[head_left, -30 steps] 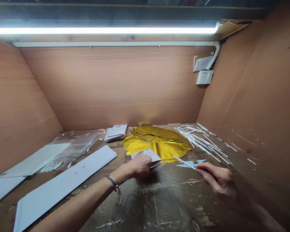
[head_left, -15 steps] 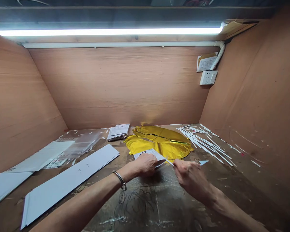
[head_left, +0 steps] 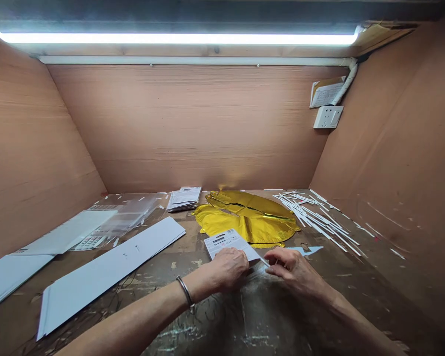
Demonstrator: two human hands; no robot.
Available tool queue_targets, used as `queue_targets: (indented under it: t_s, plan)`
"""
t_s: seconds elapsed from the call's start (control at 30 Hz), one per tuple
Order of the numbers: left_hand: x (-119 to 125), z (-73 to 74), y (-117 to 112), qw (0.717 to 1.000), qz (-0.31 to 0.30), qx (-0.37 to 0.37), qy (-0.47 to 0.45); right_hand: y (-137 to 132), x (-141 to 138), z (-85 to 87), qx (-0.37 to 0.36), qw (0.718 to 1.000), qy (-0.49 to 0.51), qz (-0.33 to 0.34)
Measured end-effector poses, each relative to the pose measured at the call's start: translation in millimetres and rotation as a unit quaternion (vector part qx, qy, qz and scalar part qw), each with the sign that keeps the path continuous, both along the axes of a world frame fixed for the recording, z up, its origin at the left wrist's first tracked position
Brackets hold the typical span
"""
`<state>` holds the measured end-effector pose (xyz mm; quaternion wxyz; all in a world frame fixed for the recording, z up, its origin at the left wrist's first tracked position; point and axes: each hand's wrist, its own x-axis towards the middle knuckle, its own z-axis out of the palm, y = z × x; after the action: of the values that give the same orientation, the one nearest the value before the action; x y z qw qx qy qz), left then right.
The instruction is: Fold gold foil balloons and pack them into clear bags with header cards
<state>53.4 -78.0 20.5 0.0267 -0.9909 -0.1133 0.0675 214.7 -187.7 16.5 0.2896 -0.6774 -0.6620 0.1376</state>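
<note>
Beneath the curled fingers of my left hand (head_left: 230, 267) is a white printed packet (head_left: 226, 240) with a hang hole, held low over the table. A thin white strip (head_left: 264, 262) sticks out from the packet's right side. My right hand (head_left: 294, 272) pinches the strip's outer end between thumb and forefinger. Just behind the packet lie shiny gold foil pieces (head_left: 252, 222), flat and overlapping. A pale pointed scrap (head_left: 313, 250) lies beyond my right hand. My left palm and fingertips are hidden.
Many loose white strips (head_left: 322, 222) are strewn at the back right. Similar packets (head_left: 184, 199) are stacked at the back. Long white cards (head_left: 111, 277) lie to the left, with clear plastic sleeves (head_left: 129, 217) behind them. Wooden walls (head_left: 181, 128) enclose the brown table (head_left: 207, 326).
The packet now lies flatter, with more of its printed face showing. My left hand has moved slightly right and down. My right hand's fingers have loosened into a finer pinch.
</note>
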Motion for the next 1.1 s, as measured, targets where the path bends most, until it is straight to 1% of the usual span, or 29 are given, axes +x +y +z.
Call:
queue_targets:
  t_s: [0.1, 0.17, 0.27, 0.33, 0.4, 0.47, 0.5, 0.53, 0.57, 0.63, 0.67, 0.7, 0.77, 0.83, 0.9, 1.0, 1.1]
  plan:
    - [1, -3.3, -4, 1.0, -0.018, 0.011, -0.007, 3, 2, -5.5, -0.002, 0.996, 0.081, -0.046]
    - [0, -5.8, -8, 0.999, -0.035, 0.02, 0.0, 10, 0, -13.3, -0.026, 0.984, 0.166, -0.067]
    - [-6, -6.5, -13, 0.999, -0.033, 0.034, 0.019, 19, -6, -26.8, -0.082, 0.958, 0.269, -0.06]
    - [-12, -4.4, -15, 0.999, -0.017, 0.032, 0.012, 20, -11, -33.4, -0.122, 0.947, 0.296, -0.035]
    - [-16, -3.0, -13, 1.0, 0.014, -0.006, -0.006, 17, -13, -36.5, -0.155, 0.937, 0.314, -0.009]
    - [-18, -6.2, -7, 0.996, 0.05, -0.051, -0.048, 13, -15, -36.8, -0.173, 0.931, 0.321, 0.008]
    - [-18, -10.6, -4, 0.993, 0.067, -0.063, -0.076, 11, -16, -36.4, -0.171, 0.933, 0.316, 0.013]
    - [-17, -16.8, 0, 0.989, 0.081, -0.066, -0.1, 8, -17, -35.9, -0.161, 0.942, 0.295, 0.021]
    - [-16, -24.6, 4, 0.987, 0.092, -0.064, -0.116, 6, -18, -35.5, -0.143, 0.956, 0.253, 0.032]
    - [-15, -42.2, 10, 0.986, 0.107, -0.061, -0.112, 3, -20, -35.8, -0.091, 0.986, 0.124, 0.066]
    - [-14, -50.6, 12, 0.987, 0.107, -0.063, -0.1, 1, -21, -36.7, -0.066, 0.993, 0.051, 0.086]
    - [-14, -57.7, 13, 0.988, 0.104, -0.065, -0.09, 0, -21, -38.3, -0.045, 0.993, -0.018, 0.104]
    - [-14, -67.2, 15, 0.99, 0.099, -0.064, -0.082, -2, -23, -43.3, -0.015, 0.985, -0.123, 0.123]
    - [-14, -70.5, 15, 0.99, 0.096, -0.062, -0.087, -4, -24, -49.9, 0.014, 0.97, -0.207, 0.127]
    - [-14, -69.9, 15, 0.989, 0.097, -0.059, -0.092, -6, -25, -56.7, 0.043, 0.958, -0.26, 0.117]
    - [-14, -66.8, 14, 0.99, 0.099, -0.054, -0.09, -12, -27, -64.1, 0.06, 0.955, -0.276, 0.089]
    - [-15, -65.2, 13, 0.989, 0.1, -0.055, -0.09, -24, -30, -66.2, 0.058, 0.967, -0.244, 0.049]
